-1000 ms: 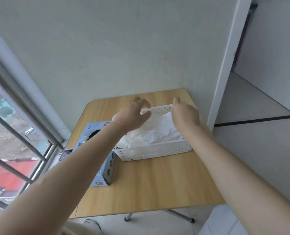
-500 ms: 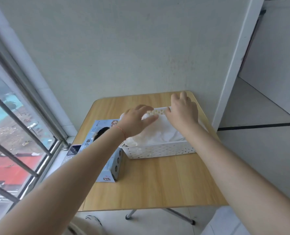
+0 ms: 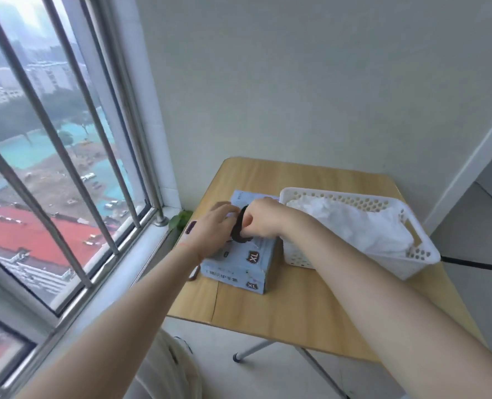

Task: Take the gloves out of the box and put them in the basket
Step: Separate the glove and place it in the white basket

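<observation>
A pale blue glove box [image 3: 239,266] marked XL lies on the left part of the wooden table [image 3: 296,306]. Its dark oval opening faces up. My left hand [image 3: 210,231] rests flat on the box top, left of the opening. The fingers of my right hand [image 3: 263,217] curl down into the opening, and what they hold is hidden. Right beside the box stands a white perforated basket [image 3: 339,194], with a heap of white gloves [image 3: 354,223] in it.
A barred window [image 3: 66,168] and its sill run along the left, close to the table's left edge. The wall stands right behind the table. A green leaf [image 3: 181,218] and a dark phone edge [image 3: 191,227] show left of the box. A white slatted object [image 3: 169,370] sits below the table's near edge.
Both hands have left the basket and moved left onto the box. My view has swung left toward the window. The right hand's fingers are now in the box opening.
</observation>
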Tool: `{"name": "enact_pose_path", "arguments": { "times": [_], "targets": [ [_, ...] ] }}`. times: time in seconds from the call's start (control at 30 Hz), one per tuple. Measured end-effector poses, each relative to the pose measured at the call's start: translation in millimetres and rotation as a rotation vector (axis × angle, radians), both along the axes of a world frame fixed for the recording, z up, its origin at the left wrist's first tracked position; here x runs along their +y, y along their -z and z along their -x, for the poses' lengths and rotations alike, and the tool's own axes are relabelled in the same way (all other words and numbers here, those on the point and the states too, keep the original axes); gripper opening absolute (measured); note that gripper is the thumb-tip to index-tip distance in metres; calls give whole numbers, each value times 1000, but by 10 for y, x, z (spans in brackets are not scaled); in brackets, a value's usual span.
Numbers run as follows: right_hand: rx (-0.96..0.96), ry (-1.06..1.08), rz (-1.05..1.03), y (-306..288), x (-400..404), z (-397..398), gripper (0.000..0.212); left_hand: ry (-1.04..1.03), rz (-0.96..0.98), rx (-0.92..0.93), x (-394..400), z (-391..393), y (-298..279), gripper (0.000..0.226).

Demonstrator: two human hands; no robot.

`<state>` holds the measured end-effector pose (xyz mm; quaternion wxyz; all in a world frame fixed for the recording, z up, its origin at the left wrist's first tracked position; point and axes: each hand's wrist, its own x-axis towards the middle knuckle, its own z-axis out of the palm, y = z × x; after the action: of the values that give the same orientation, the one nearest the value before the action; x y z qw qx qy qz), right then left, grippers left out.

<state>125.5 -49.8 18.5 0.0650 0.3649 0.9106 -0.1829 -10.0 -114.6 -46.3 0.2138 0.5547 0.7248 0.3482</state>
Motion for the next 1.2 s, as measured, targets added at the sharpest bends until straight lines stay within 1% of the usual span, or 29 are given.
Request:
{"name": "enact_pose_path", "arguments": {
  "times": [0.07, 0.1, 0.13, 0.17, 0.23, 0.27, 0.33, 0.4, 0.5, 0.57, 0.6, 0.63, 0.7, 0.77, 0.83, 0.87, 0.97, 1.07, 1.13, 1.2],
  "targets": [
    [-185, 2, -56, 3, -50, 114, 27, 83, 47, -143, -82, 28, 43, 47],
    [-260, -6, -86, -4, -61, 160, 24, 121, 76, -185, -119, 38, 60, 54],
    [-334, -14, -110, -20, -66, 197, 21, 156, 105, -181, -143, 50, 72, 63],
    [-414, -27, -138, -32, -83, 264, 21, 173, 123, -129, -182, 87, 98, 76],
    [-566, -39, -171, -50, -94, 342, 28, 221, 140, 48, -216, 117, 125, 111],
    [-631, -50, -187, -55, -108, 395, 30, 242, 153, 100, -227, 137, 139, 123],
    [-717, -66, -197, -67, -116, 460, 31, 262, 166, 109, -230, 131, 132, 134],
    [-738, -58, -153, -72, -110, 516, 27, 262, 157, 80, -236, 126, 140, 138],
    [-712, -33, -107, -73, -89, 538, 22, 243, 166, 24, -244, 116, 161, 139],
    [-663, -1, -144, -50, -61, 517, 19, 241, 179, -7, -251, 106, 154, 142],
    [-616, 32, -170, -33, -36, 497, 13, 242, 178, -22, -252, 101, 150, 144],
    [-556, 79, -196, -23, -11, 478, 10, 243, 173, -30, -259, 96, 141, 145],
    [-385, 198, -230, -12, 50, 437, 23, 249, 163, -42, -266, 88, 130, 144],
    [-160, 295, -279, -13, 116, 408, 28, 251, 145, -45, -285, 70, 107, 143],
    [11, 345, -323, -23, 168, 404, 31, 248, 126, -50, -298, 56, 100, 143],
    [53, 355, -320, -27, 195, 402, 32, 245, 122, -55, -303, 56, 105, 143],
    [20, 353, -234, -81, 220, 366, 34, 228, 116, -72, -310, 61, 137, 144],
    [-3, 329, -92, -189, 135, 271, 35, 188, 110, -67, -309, 46, 144, 134],
    [-65, 260, -82, -222, 68, 216, 35, 160, 94, -39, -288, 15, 122, 127],
    [-64, 235, -109, -175, 39, 183, 35, 140, 79, 23, -262, -25, 93, 126]
  ]
}}
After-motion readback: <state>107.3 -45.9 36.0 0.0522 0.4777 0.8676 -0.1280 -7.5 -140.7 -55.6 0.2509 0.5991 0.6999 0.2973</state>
